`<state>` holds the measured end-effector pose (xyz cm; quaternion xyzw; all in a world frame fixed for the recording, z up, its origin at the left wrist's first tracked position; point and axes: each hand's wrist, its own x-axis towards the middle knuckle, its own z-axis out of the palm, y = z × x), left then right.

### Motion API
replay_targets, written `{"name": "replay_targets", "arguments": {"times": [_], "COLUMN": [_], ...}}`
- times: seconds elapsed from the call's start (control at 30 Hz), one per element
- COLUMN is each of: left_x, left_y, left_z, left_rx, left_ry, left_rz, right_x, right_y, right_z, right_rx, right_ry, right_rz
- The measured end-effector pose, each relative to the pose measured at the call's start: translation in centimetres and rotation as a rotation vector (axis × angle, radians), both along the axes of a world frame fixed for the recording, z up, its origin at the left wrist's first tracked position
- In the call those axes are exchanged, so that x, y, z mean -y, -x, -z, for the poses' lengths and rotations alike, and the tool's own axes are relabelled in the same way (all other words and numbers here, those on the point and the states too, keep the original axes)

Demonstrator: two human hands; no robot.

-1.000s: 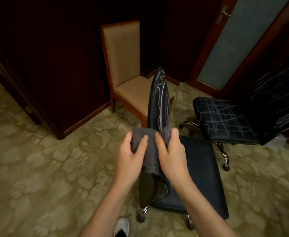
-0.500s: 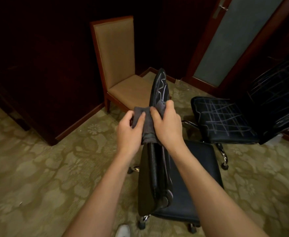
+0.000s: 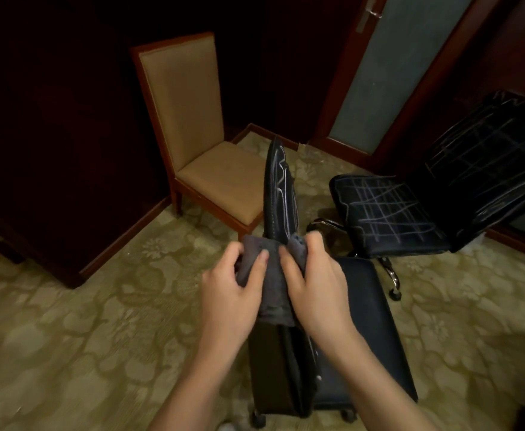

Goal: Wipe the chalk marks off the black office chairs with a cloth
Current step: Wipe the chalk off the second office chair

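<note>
Head view: both hands meet at the centre of the frame, the left hand (image 3: 228, 301) and right hand (image 3: 315, 292) each curled round a grey cloth (image 3: 273, 287) wrapped over the edge-on backrest (image 3: 278, 194) of a black chair (image 3: 367, 331) (white chalk lines show above the cloth). At the right, a second black chair (image 3: 388, 213) bears chalk grids. A tan chair (image 3: 192, 144) stands upper left on patterned carpet (image 3: 68, 337)

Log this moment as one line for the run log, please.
step: wiping near chair backrest | cloth: wrapped over backrest edge | left hand, right hand: both grip cloth | chalk: remains above cloth; second chair unwiped
</note>
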<state>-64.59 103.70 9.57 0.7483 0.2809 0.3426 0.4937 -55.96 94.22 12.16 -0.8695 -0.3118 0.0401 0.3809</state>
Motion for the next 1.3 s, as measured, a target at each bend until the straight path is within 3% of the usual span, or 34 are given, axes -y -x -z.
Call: {"name": "replay_targets", "arguments": {"times": [0.07,0.23,0.4,0.73,1.03,1.3], "left_x": [-1.9,-6.2,-1.9,1.0,-6.6,0.6], "left_y": [-2.5,-7.7,-3.7,0.1,-8.7,-1.7], "left_z": [-0.1,0.1,-0.6,-0.9,0.4,-1.0], "left_rx": [-0.037,-0.102,0.047,0.023,-0.004,0.057], "left_ry": [-0.055,0.085,0.254,0.172,0.234,0.346], "left_rz": [-0.044,-0.090,0.032,-0.012,-0.088,0.030], "right_x": [-2.8,-7.2,-2.5,1.6,-8.2,0.2], "right_y": [-2.9,-7.3,-3.5,-0.2,-8.0,-1.9], "right_z": [-0.4,-0.9,0.3,-0.3,-2.0,-1.9], "right_rx": [0.048,0.022,0.004,0.045,0.089,0.081], "right_ry": [0.052,0.096,0.018,0.077,0.198,0.178], "right_rz": [-0.005,0.049,0.018,-0.058,-0.029,-0.090]}}
